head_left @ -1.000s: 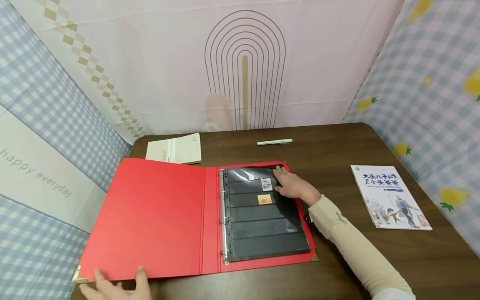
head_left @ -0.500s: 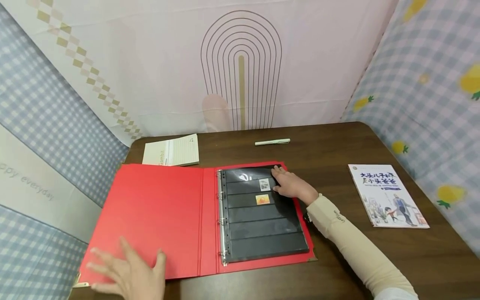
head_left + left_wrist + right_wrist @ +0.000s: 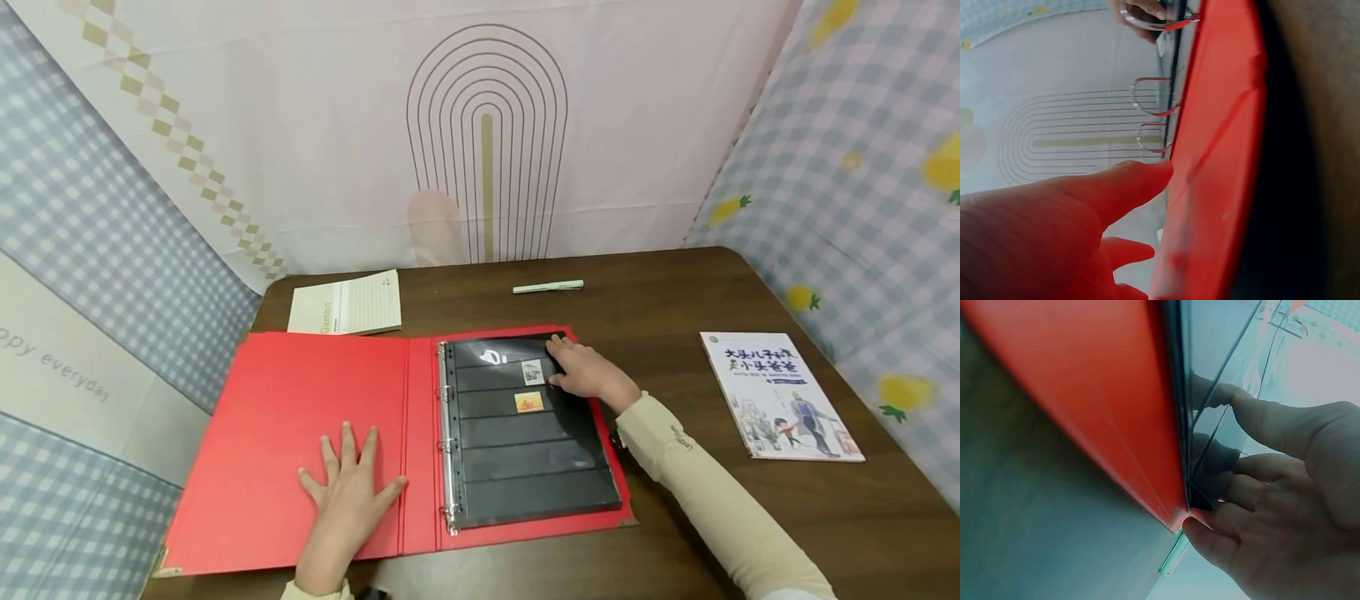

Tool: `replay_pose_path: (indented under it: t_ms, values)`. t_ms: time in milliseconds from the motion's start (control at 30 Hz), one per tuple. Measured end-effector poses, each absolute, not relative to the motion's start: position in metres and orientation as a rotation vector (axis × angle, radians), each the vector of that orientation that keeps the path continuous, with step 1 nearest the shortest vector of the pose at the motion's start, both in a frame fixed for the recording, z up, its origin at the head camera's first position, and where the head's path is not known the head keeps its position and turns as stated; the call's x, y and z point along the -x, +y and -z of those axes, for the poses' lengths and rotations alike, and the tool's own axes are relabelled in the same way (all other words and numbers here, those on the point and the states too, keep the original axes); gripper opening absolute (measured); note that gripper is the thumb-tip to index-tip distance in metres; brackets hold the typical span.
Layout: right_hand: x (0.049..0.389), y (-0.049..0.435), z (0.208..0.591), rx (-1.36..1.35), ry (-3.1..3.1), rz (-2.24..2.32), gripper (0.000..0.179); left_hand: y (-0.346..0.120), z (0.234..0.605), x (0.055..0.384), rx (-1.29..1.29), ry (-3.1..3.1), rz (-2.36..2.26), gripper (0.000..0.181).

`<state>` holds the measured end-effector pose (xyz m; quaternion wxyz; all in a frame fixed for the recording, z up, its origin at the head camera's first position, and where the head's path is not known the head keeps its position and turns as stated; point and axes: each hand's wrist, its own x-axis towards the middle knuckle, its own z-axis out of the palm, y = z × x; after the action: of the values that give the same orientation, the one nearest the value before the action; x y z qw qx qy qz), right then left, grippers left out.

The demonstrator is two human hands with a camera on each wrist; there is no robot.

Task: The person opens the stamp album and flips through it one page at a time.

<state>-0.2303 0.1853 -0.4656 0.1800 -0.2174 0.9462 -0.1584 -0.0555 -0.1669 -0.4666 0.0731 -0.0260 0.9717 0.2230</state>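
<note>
A cream Gambit notepad [image 3: 347,305], a pale green pen [image 3: 548,287] and an illustrated Chinese-titled paperback [image 3: 782,396] lie on a brown wooden tabletop [image 3: 648,308].

“Gambit” notepad [image 3: 345,306], “大头儿子和小头爸爸” book [image 3: 782,396], “everyday” curtain [image 3: 97,358]

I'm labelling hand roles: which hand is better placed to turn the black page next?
Probably the right hand: it is at the outer top corner of the black page, while the left hand is spread over the red cover.
</note>
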Motion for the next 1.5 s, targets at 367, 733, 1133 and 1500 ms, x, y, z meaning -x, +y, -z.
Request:
replay_pose_path:
  t_ms: [367, 733, 1133, 1500]
  values:
    - [0.228, 0.187, 0.468, 0.637, 2.745, 0.478, 0.061, -0.162, 0.483, 0.059, -0.014, 2.922, -0.687, 0.09]
    - [0.221, 0.181, 0.468, 0.633, 2.847, 0.451, 0.056, -0.166, 0.49, 0.059, 0.004, 2.855, -0.765, 0.092]
    - [0.221, 0.175, 0.464, 0.558, 2.938, 0.472, 0.052, -0.175, 0.488, 0.064, -0.008, 2.814, -0.912, 0.086]
    - [0.22, 0.18, 0.457, 0.544, 2.887, 0.659, 0.054, -0.175, 0.491, 0.061, 0.045, 2.811, -0.956, 0.092]
